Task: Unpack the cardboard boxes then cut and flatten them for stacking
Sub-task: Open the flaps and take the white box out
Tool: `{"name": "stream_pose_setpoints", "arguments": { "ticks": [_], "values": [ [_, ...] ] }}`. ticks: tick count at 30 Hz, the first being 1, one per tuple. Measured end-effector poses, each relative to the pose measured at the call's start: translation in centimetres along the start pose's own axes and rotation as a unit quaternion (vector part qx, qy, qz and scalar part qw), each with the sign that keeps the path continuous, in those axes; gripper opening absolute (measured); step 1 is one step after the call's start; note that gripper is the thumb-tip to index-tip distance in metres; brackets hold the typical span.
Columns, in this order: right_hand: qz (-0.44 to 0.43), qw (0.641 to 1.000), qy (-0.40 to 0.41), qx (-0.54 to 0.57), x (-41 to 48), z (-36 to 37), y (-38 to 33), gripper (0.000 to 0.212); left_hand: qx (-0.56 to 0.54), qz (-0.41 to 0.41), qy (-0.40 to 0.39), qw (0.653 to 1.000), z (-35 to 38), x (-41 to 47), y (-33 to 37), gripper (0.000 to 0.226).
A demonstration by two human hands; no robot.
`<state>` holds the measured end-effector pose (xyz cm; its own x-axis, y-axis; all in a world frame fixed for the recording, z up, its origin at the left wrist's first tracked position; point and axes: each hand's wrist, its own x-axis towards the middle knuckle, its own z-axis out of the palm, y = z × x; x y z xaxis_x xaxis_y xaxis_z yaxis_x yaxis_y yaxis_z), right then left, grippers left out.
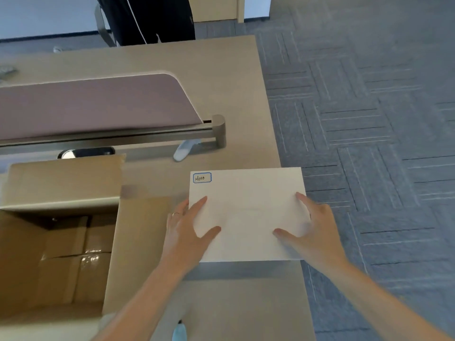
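Note:
A flat white box [248, 205] with a small blue-framed label reading "H010" lies at the right edge of the desk, partly over an open flap of the big cardboard box. My left hand [187, 232] grips its left side, thumb on top. My right hand [312, 230] grips its right side the same way. The large brown cardboard box [59, 183] stands open at the left, flaps spread, with a smaller taped brown box [73, 267] inside it.
A desk [221, 77] with a mauve divider panel [93, 104] on a metal rail runs across the back. A black device [86, 152] and a white object [183, 150] lie under the rail. A light-blue tool [179, 332] lies near the bottom. Grey carpet lies right; a person stands behind.

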<state>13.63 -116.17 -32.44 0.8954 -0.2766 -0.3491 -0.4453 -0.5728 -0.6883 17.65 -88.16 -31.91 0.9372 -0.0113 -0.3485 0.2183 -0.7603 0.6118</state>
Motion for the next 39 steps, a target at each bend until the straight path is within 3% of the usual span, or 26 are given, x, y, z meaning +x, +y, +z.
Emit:
{"name": "stream_pose_setpoints", "arguments": {
  "ticks": [3, 6, 8, 11, 26, 39],
  "values": [
    [-0.031, 0.998, -0.053, -0.017, -1.2, -0.8, 1.0, 0.114, 0.020, 0.051, -0.073, 0.996, -0.1, -1.7, -0.1, 0.095],
    [-0.077, 0.983, -0.122, -0.116, -2.2, -1.1, 0.8, 0.130, 0.191, 0.135, -0.129, 0.964, -0.1, -2.7, 0.6, 0.112],
    [-0.079, 0.967, -0.151, -0.190, -2.3, -0.8, 0.4, 0.131, 0.296, 0.163, -0.137, 0.931, 0.0, -2.4, 0.8, 0.115],
    [-0.097, 0.962, -0.148, -0.206, -1.1, -0.4, -0.2, 0.132, 0.354, 0.179, -0.128, 0.909, -0.2, -0.7, 1.0, 0.111],
    [-0.119, 0.931, -0.157, -0.307, 7.8, -0.5, -5.0, 0.124, 0.325, 0.133, -0.091, 0.932, -2.3, 7.6, 3.3, 0.113],
    [-0.115, 0.923, -0.148, -0.335, 10.2, 0.4, -5.6, 0.127, 0.336, 0.126, -0.086, 0.930, -2.3, 9.9, 2.7, 0.114]
  ]
}}
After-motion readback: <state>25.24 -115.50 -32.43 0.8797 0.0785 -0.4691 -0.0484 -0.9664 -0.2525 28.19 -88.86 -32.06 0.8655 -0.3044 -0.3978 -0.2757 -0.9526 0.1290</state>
